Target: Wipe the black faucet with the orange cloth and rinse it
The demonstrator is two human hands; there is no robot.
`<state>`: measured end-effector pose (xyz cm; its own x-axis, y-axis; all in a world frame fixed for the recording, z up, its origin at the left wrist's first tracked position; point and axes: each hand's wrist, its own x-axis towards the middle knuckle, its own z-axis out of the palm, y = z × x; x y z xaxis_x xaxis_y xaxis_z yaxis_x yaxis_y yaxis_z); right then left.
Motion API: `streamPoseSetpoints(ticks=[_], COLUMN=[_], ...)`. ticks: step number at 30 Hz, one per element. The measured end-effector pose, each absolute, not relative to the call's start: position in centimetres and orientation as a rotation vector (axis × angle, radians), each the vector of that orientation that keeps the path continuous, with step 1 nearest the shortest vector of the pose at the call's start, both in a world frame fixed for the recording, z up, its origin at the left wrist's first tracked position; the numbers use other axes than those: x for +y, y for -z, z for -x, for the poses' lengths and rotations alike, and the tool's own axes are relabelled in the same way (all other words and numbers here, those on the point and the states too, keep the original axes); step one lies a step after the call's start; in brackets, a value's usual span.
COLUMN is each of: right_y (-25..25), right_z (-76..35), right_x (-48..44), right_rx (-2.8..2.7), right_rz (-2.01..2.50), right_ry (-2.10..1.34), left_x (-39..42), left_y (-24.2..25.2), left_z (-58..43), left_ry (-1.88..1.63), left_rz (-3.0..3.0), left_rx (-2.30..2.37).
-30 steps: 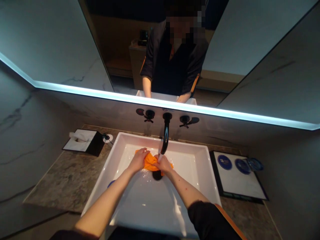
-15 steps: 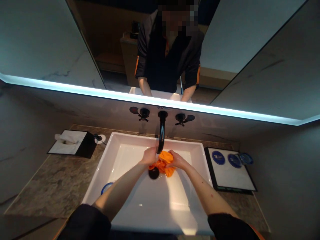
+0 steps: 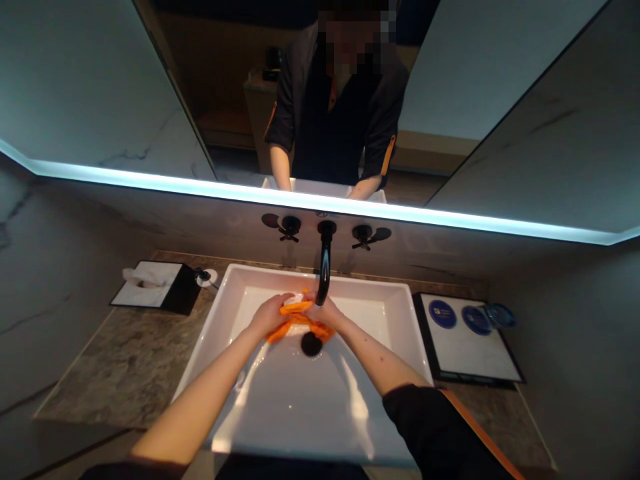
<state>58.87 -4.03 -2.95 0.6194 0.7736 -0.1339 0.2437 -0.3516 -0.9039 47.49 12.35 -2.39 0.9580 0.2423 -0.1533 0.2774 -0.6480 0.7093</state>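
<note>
The left hand [image 3: 270, 315], its fingers half curled, grips the left side of an orange cloth [image 3: 280, 331] over the back half of the sink [image 3: 300, 407], and the right hand [image 3: 325, 313], also partly closed, has the cloth's other side. The cloth hangs bunched inside the sink; beside the sink, a tissue box [image 3: 155, 287] stands left and a tray [image 3: 475, 353] right.

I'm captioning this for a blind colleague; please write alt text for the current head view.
A person's left hand and right hand hold an orange cloth in a white rectangular washbasin, near a black wall-mounted faucet. A tissue box stands on the counter to the left; a black-edged tray with round blue discs lies to the right.
</note>
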Motion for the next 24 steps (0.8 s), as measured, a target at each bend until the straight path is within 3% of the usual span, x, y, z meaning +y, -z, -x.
streamPoseSetpoints(ticks=[4, 9, 17, 24], right_y=[0.3, -4.8, -10.8, -15.0], right_z=[-60.0, -60.5, -60.8, -60.5], right_x=[-8.7, -13.0, -15.2, -12.9], right_rx=[-0.909, -0.902, -1.158, -1.509], right_rz=[2.017, 2.311, 2.451, 2.475], right_ry=[-0.775, -0.610, -0.617, -0.507], left_x=[6.9, 2.8, 4.1, 5.8], left_y=[2.5, 2.9, -0.2, -3.9], left_z=[-50.6, -53.5, -50.7, -47.1], left_ry=[0.072, 0.239, 0.195, 0.009], left_rz=[-2.170, -2.030, -2.160, -2.241], left_rx=[0.029, 0.063, -0.074, 0.279])
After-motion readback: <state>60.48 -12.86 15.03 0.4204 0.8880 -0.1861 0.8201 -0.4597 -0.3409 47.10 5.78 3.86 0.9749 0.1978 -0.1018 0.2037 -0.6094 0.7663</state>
